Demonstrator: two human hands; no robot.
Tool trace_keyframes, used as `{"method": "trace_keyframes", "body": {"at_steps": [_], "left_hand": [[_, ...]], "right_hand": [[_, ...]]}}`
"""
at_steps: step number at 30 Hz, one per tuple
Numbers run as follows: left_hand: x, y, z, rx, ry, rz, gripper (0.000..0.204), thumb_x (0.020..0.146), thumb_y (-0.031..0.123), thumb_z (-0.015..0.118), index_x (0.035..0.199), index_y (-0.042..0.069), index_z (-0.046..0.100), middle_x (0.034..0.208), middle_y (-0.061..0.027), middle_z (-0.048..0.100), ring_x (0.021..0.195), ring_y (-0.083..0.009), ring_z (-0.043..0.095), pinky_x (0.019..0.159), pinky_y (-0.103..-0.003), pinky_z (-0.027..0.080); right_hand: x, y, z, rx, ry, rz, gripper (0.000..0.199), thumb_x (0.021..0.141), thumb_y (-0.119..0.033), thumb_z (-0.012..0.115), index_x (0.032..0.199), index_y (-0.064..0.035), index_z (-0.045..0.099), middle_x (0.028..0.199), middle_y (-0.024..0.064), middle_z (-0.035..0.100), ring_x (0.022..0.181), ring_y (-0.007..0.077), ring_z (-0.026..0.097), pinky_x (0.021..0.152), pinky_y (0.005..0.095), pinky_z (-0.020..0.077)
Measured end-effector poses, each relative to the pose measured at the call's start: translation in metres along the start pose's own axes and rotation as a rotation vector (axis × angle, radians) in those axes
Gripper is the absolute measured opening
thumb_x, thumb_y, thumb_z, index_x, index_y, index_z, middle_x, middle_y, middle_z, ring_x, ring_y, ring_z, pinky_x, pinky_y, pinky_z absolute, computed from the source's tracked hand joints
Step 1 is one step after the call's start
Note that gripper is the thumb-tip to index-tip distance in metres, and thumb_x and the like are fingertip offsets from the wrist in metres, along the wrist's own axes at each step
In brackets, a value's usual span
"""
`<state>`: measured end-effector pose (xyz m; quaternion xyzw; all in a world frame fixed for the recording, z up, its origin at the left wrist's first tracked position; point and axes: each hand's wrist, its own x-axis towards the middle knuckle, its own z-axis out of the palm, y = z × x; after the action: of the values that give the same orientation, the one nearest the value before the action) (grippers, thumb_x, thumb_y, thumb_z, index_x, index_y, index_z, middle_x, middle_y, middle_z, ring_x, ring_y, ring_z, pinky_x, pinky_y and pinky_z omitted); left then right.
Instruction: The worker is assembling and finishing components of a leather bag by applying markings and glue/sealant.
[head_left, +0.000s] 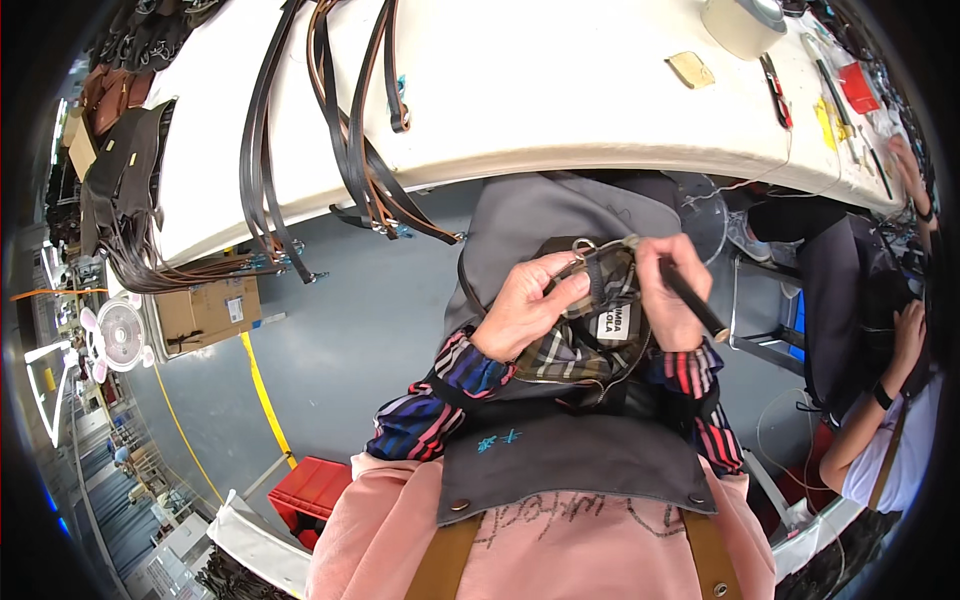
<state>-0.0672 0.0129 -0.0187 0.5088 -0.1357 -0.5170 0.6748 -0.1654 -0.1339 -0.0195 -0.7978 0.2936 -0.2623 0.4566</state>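
Note:
A bag with a plaid lining (555,357) lies on my lap, over a grey apron (525,215). My left hand (527,303) is closed on the bag's edge, its thumb and fingers pinching beside a small metal ring (584,246). A white label (612,322) shows inside the bag. My right hand (672,295) is closed round a dark, rod-shaped handle (692,299) that points down to the right. The other end of that tool is hard to make out near the bag's upper edge, so its kind is unclear.
Dark leather straps (262,130) hang over the white table (520,90) ahead. Red-handled snippers (776,95), a yellowish pad (690,69) and a grey roll (745,22) lie there. A co-worker's arm (868,430) is at right. A cardboard box (205,312) and red stool (312,487) stand left.

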Motion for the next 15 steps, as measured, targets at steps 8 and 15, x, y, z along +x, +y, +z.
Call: {"method": "trace_keyframes", "body": {"at_steps": [8,15], "left_hand": [[-0.021,0.008,-0.007,0.093,-0.021,-0.073,0.037,0.093,0.003,0.043,0.129,-0.006,0.042,0.117,-0.0054,0.055,0.102,-0.0072,0.050,0.090,-0.022,0.039],[-0.028,-0.003,-0.001,-0.088,-0.123,-0.023,0.047,0.088,-0.005,0.042,0.135,-0.001,0.036,0.112,0.0005,0.054,0.086,-0.0016,0.047,0.078,-0.019,0.040]], "right_hand": [[-0.023,-0.030,0.005,0.143,-0.090,-0.124,0.010,0.078,-0.003,0.064,0.087,-0.0028,0.059,0.071,0.0058,0.061,0.065,0.0132,0.060,0.073,0.0289,0.0482],[-0.027,-0.026,0.002,0.196,-0.342,-0.183,0.008,0.077,-0.002,0.065,0.078,-0.0045,0.058,0.063,0.0020,0.056,0.057,0.0100,0.056,0.082,0.0373,0.0471]]}}
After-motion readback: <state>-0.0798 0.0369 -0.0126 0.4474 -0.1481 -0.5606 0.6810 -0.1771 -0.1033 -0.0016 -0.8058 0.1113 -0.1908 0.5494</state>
